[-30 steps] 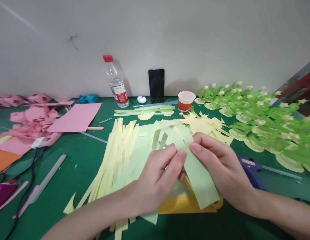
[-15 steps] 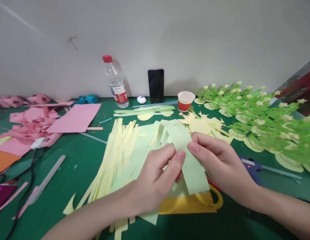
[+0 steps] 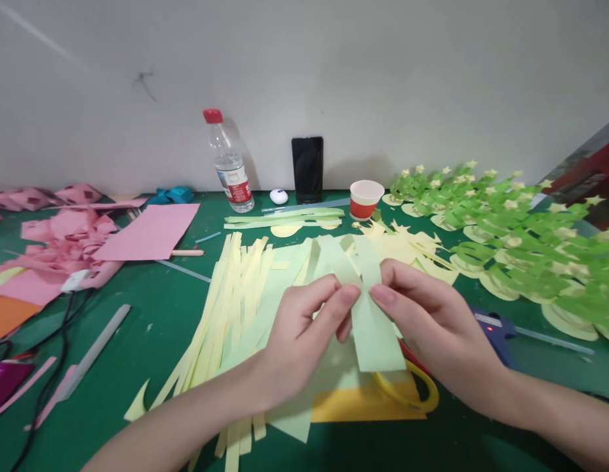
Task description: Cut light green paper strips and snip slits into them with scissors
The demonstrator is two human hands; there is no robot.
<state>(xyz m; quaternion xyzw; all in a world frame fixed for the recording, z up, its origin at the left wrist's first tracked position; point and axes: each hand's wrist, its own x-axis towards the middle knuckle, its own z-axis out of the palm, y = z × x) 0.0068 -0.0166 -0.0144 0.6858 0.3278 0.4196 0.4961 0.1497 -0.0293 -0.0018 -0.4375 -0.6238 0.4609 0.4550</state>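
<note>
My left hand (image 3: 309, 334) pinches a pale green paper strip (image 3: 380, 337) between thumb and fingers. From the other side my right hand (image 3: 427, 314) grips the same strip, the two thumbs almost meeting at its middle. The strip is looped and bent there, its lower end hanging toward me. Under the hands lie pale green paper sheets (image 3: 284, 295), with a bundle of pale yellow strips (image 3: 225, 308) to their left. Scissors with yellow and red handles (image 3: 429, 393) rest partly hidden below my right hand, over an orange sheet (image 3: 348, 406).
At the back stand a water bottle (image 3: 230, 170), a phone (image 3: 307, 170) and a paper cup (image 3: 366, 200). Green paper trees with stars (image 3: 520, 242) fill the right side, near a blue glue gun (image 3: 493, 334). Pink paper pieces (image 3: 71, 236) and a black cable (image 3: 63, 354) lie left.
The strip's lower end has swung left and hangs more upright. My thumbs have come closer together, and the strip is now bent and narrowed between them.
</note>
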